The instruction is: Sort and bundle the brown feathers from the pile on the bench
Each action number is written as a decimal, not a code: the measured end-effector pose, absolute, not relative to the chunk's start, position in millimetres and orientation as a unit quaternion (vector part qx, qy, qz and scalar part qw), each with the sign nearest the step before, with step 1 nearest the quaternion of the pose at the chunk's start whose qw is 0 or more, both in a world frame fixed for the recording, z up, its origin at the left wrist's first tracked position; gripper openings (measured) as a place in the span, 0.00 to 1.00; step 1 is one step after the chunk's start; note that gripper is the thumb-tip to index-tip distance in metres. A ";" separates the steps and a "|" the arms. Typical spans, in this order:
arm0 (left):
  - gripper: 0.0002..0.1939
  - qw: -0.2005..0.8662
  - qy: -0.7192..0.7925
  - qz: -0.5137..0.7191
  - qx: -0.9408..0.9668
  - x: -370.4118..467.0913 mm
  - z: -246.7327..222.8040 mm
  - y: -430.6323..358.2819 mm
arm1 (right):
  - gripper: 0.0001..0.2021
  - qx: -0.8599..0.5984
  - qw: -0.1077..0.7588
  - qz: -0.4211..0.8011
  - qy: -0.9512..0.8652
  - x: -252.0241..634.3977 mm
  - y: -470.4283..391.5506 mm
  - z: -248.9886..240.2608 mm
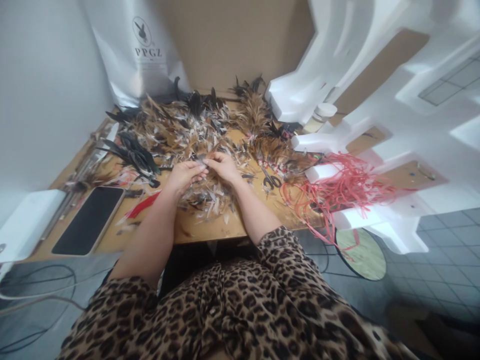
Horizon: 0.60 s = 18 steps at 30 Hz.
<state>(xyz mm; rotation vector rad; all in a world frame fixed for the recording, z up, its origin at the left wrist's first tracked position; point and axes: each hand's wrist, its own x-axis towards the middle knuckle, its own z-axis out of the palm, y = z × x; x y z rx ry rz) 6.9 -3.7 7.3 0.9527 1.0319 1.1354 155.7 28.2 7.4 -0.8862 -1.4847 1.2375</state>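
My left hand (186,176) and my right hand (222,166) meet over the middle of the table, fingertips nearly touching. Between the fingers of my left hand is a small greyish feather (202,162), its edges blurred. The thumb and forefinger of my right hand pinch at the same spot, by a thin brown feather tip. Beneath and beyond both hands spreads a heap of loose brown, white and grey feathers (176,132). Bunches of long black feathers (132,152) lie left of my left hand. Scissors (270,180) with dark handles rest right of my right hand.
A phone (89,220) and a white box (32,222) lie at the left. Red ribbon strips (347,185) hang over white foam pieces (378,220) at the right. A lidded jar (320,116) stands behind them. A silver bag (140,65) leans at the back.
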 end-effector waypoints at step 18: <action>0.07 0.576 0.443 0.607 0.320 -3.2 6.9 4.3 | 0.04 -0.539 0.233 0.206 -0.783 154.5 18.2 6.4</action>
